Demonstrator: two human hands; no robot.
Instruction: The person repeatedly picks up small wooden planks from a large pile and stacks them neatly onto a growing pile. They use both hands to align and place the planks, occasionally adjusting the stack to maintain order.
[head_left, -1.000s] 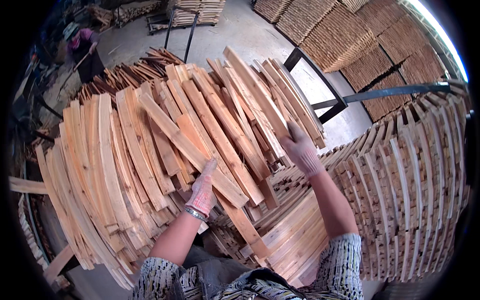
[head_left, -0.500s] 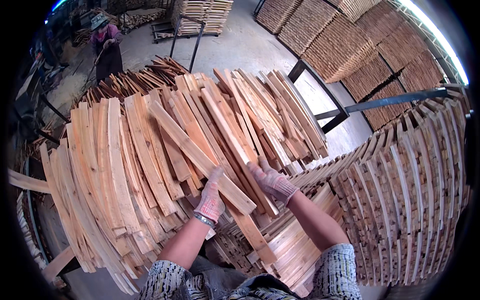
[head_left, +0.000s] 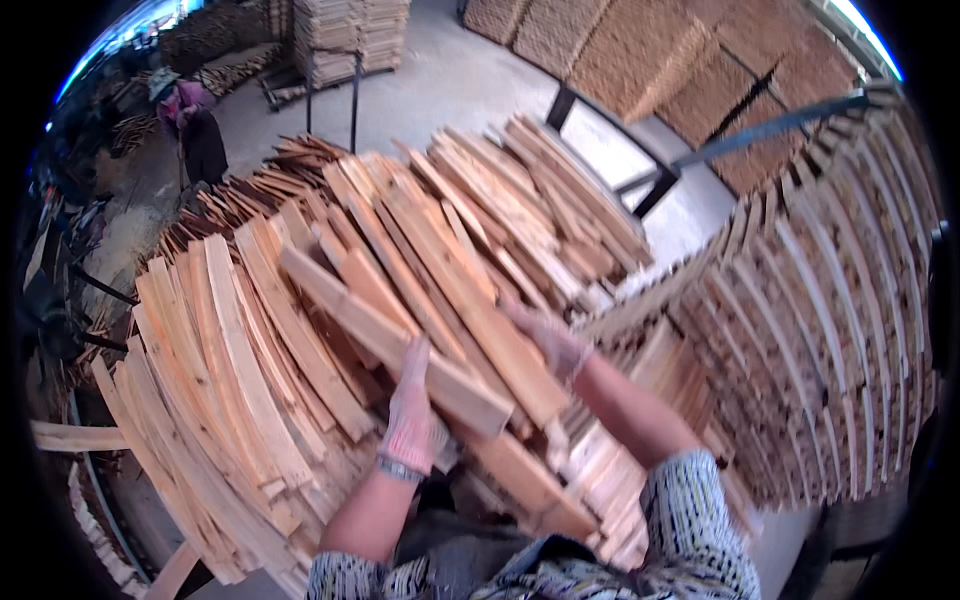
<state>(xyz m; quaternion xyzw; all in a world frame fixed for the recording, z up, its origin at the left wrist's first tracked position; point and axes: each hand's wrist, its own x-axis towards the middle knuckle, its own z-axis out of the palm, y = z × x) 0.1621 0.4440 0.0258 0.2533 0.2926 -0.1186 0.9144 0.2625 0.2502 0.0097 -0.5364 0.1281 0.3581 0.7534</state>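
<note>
My left hand, in a pale knitted glove, holds a wooden plank near its close end. That plank slants across the pile, its far end to the left. My fingers are partly hidden beneath it. At the right edge of a second, broad plank is my gloved right hand, its thumb and fingers blurred against the wood. Under and around both lies a heap of loose planks, mostly running away from me. Another plank lies below the held ends, close to my body.
A tall stack of boards rises close on my right. Black metal frame bars stand beyond the heap. Darker sticks lie at its far left side. A person stands farther back. Large board stacks fill the far right.
The view has shifted. The left plank has tilted and shows more of its side edge. At my right hand, a broad plank face now shows where a narrow edge was.
</note>
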